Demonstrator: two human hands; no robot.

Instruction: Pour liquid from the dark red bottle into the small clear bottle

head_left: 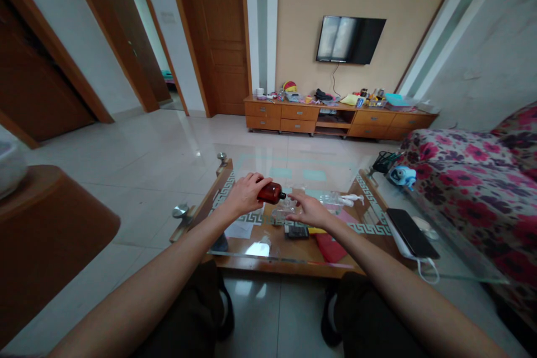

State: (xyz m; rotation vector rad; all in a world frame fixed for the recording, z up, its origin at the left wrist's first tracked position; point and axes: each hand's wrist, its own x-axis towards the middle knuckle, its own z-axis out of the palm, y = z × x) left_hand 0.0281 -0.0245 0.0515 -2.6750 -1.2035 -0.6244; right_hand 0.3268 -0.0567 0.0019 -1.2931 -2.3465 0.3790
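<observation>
Forearms (142,285): both mine, bare, running in from the lower corners and converging over the glass worktop (293,256).
Brown bottle (271,193): above the worktop, between my two hands, nearer the left, which has it; from my right hand it lies just off the fingertips, to the left.
Long axis: close to level, lying across me, black neck (283,196) to the right and dipping slightly.
Neck and right fingertips: the gap everything turns on. Very small; contact or none, I cannot tell. Nor whether a cap sits on the neck.
Left hand (246,193): closed round the bottle's base end, fingers over the top.
Right hand (312,211): partly open, thumb and index spread apart towards the neck; I see nothing held between them.
Clear bottle (329,198): on its side beyond my right hand, near a white pump head (352,199).
Under my hands: more clear plastic (280,212), outline hard to separate from the glass.
Phone (413,232): right edge, well apart from both hands.
</observation>
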